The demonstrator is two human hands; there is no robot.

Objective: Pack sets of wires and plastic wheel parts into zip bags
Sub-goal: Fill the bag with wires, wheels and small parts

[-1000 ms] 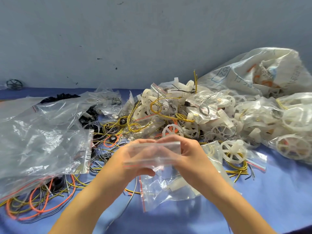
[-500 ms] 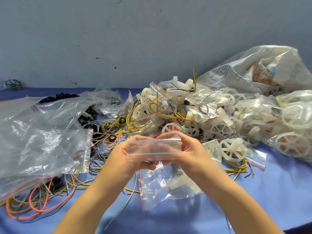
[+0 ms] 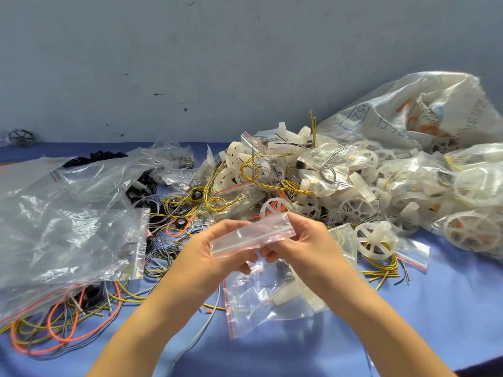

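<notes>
A small clear zip bag (image 3: 251,235) with a red seal line is held up in the middle of the view, its right end tilted upward. My left hand (image 3: 215,254) pinches its left end and my right hand (image 3: 304,243) pinches its right end. Under my hands lies a filled zip bag (image 3: 269,297) holding white plastic parts. A white plastic wheel (image 3: 374,240) on yellow wires lies to the right. Loose orange, yellow and grey wires (image 3: 68,327) lie at the lower left.
A stack of empty clear zip bags (image 3: 65,235) covers the left of the blue table (image 3: 449,308). A heap of packed bags, white wheels and yellow wires (image 3: 313,180) fills the middle back. A large white sack (image 3: 424,115) leans against the wall at the right.
Both hands have lifted the small zip bag slightly and tilted it, with the right end now higher. The bag's mouth looks flatter and more closed.
</notes>
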